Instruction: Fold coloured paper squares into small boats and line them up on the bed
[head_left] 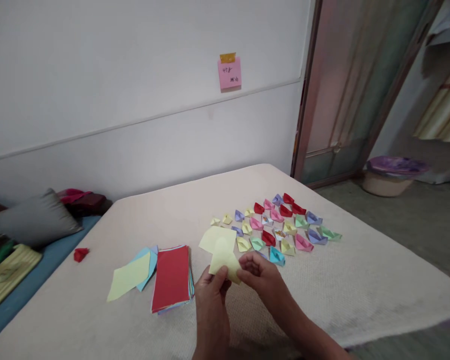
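Note:
A pale yellow sheet of paper [225, 260] is held up between my two hands, with a fold or bent corner at its lower right. My left hand [212, 295] pinches its lower edge, thumb on top. At the right corner, my right hand [260, 272] grips the paper between thumb and fingers. Just behind it, more pale yellow paper [208, 239] lies on the table, partly covered. Many small folded paper boats stand in rows beyond my right hand, among them a turquoise boat [277, 255] and a dark red boat [269, 238].
Left of my hands lies a stack of coloured paper topped with red [171, 277], beside loose yellow [129, 275] and blue sheets. A crumpled red paper piece [81, 254] sits at the left edge. A pink note [230, 74] is taped to the wall. A tub [388, 182] stands on the floor.

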`<state>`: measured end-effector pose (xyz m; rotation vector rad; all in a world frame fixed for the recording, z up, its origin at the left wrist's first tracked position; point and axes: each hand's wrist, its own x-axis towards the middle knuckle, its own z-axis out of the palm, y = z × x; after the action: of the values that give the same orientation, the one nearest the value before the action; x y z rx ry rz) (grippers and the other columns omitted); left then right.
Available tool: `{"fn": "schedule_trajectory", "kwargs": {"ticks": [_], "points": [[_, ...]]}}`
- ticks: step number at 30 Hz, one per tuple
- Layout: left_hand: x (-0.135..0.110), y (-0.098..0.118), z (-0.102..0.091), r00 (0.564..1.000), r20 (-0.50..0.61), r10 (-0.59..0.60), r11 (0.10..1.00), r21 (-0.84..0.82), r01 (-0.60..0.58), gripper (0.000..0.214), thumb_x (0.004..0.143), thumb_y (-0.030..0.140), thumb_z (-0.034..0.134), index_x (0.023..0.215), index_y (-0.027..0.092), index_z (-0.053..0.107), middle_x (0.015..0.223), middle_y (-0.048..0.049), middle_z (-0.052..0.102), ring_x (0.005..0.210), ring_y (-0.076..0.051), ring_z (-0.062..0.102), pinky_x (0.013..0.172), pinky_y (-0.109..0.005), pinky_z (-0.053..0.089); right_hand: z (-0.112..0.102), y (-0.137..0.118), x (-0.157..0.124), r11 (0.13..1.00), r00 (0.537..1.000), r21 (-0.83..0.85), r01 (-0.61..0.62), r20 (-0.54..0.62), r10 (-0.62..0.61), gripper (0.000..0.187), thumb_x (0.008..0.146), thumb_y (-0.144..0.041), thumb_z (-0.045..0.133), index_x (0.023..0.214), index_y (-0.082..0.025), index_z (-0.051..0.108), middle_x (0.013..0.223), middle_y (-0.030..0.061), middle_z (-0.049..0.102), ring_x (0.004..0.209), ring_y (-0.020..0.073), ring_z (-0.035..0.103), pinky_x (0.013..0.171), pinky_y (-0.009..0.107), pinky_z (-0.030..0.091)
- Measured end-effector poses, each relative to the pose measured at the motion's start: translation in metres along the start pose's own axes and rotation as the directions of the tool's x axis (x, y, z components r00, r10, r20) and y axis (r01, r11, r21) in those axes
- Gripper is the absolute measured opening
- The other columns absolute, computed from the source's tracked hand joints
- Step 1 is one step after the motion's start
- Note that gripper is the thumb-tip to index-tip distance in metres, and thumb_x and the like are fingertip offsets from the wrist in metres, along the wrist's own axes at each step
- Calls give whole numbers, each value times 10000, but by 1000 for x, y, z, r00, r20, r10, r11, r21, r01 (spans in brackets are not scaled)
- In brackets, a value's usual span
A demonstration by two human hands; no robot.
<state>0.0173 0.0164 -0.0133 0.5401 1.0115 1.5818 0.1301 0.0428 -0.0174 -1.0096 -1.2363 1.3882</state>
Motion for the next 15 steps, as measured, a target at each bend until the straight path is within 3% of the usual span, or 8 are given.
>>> {"fn": "schedule_trajectory", "kwargs": {"ticks": [3, 7, 15], "points": [[-3, -1, 2, 997, 73, 12, 1000, 21, -14, 133, 767, 203, 604, 843, 123, 679, 800, -61, 650, 737, -163, 579, 699, -287, 464, 2, 0, 0, 996, 992, 49, -69, 110, 63, 45, 690, -180, 619, 667, -180, 579, 597, -32, 556, 573, 129, 504, 540, 240, 386], [-5, -2, 2, 991, 135, -12, 997, 84, 1, 105, 754, 199, 588, 769, 129, 664, 684, -28, 605, 641, -144, 544, 631, -268, 443, -3, -2, 2, 996, 993, -4, -88, 74, 88, 84, 650, -121, 576, 589, -175, 553, 534, -40, 540, 533, 119, 487, 516, 232, 373], [-4, 4, 2, 985, 108, -134, 969, 221, 107, 227, 659, 162, 629, 871, 114, 698, 800, -68, 675, 675, -147, 570, 601, -238, 418, -17, -9, 8, 995, 991, -16, -101, 82, 102, 52, 638, -154, 556, 624, -193, 525, 461, -63, 516, 452, 112, 470, 458, 222, 345]]}}
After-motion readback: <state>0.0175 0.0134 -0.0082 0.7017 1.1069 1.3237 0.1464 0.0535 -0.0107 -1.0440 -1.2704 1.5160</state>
